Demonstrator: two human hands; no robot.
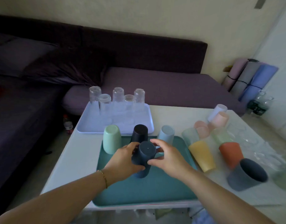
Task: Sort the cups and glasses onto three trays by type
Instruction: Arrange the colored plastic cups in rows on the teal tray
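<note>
A home living room — a long dark purple sofa [155,88] fills the upper half of the frame, with loose cushions [26,59] heaped at upper left against a plain cream wall [139,16]. Rolled exercise mats [252,78] lean in the corner at upper right. Lower middle, a white table [77,152] carries household things — a tray [84,125] of upturned drinking glasses [118,96], plastic cups [202,156].

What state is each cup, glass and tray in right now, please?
Nearer dark navy plastic cup: upside down, held by left grip and right grip.
Clear tall glasses: upside down on lavender rectangular tray.
Mint green plastic cup: upside down on teal rectangular tray.
Dark grey plastic cup: tipped over.
</note>
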